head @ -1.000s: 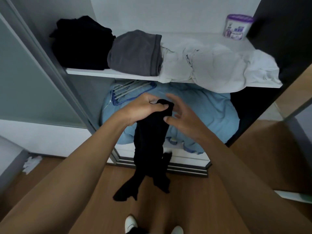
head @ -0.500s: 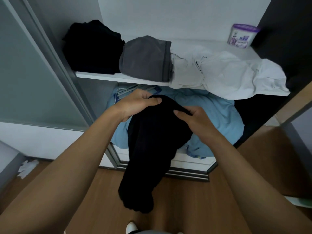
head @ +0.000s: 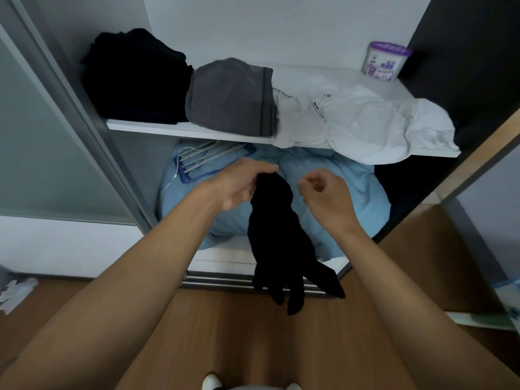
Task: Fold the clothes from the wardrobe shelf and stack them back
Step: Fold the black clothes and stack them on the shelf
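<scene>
A black garment (head: 277,237) hangs down in front of the wardrobe, gripped at its top by my left hand (head: 242,184). My right hand (head: 323,195) is just right of it, fingers curled, holding nothing and apart from the cloth. On the white shelf (head: 174,130) above lie a folded black pile (head: 135,77) at the left, a folded grey garment (head: 230,97) in the middle and a crumpled white garment (head: 363,122) spilling over the shelf's front edge at the right.
A purple-lidded tub (head: 385,60) stands at the shelf's back right. Below the shelf sits a light blue bundle (head: 332,192) with a blue hanger rack (head: 208,159) on it. Sliding door frame (head: 84,130) at left, dark door at right, wooden floor (head: 253,333) below.
My right hand has let go of the black garment and moved right. The garment, spread between both hands before, now hangs narrow from my left hand alone.
</scene>
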Tool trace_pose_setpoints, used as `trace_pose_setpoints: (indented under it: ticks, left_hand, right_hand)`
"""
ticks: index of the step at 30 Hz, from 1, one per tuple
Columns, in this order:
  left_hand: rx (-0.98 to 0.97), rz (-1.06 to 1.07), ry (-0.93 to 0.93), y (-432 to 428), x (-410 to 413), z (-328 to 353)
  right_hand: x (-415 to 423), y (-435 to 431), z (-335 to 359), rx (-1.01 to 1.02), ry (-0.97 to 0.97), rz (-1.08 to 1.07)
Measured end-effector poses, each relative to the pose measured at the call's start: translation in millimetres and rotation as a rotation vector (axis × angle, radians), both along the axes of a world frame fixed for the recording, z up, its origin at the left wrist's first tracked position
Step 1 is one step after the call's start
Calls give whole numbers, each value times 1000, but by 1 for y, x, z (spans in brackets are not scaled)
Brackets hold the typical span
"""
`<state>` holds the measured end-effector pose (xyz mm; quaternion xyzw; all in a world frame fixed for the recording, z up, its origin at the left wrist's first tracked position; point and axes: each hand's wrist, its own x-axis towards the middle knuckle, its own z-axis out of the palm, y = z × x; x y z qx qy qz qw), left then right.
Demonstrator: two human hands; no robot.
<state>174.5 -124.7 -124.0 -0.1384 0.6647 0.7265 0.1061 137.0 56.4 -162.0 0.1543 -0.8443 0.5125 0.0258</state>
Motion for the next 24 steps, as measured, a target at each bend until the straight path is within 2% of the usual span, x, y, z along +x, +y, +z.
trace_pose_setpoints:
  ticks: [4,7,9,12,14,16,20,22,24]
  left_hand:
    - [8,-21,16,10,-5,0]
    - [-89,-104,19,17,-5,3]
    - [-147,-125,25,23,-6,6]
    - [-121,-102,49,29,-6,9]
    - [-70,-53,56,28,-5,9]
    - [-44,13,43,19,-4,8]
    - [-196,16,-16,-15,5,-8]
    - [-332,-37,12,-23,12,-23]
    - [-404,-116,89,-21,19,-37]
  right_hand:
    - [24,0,-15,170,-258,123]
    - [31,-10,-16,397,-202,102]
    - [33,-17,-15,476,-169,40]
    - [30,-23,-20,577,-81,-58]
    - [27,-19,-25,523,-13,-78]
    - [23,-9,-28,342,40,-17]
    - [15,-1,-16,-88,71,19]
    - [12,-7,-6,-112,57,46]
    - [14,-16,4,-52,34,146]
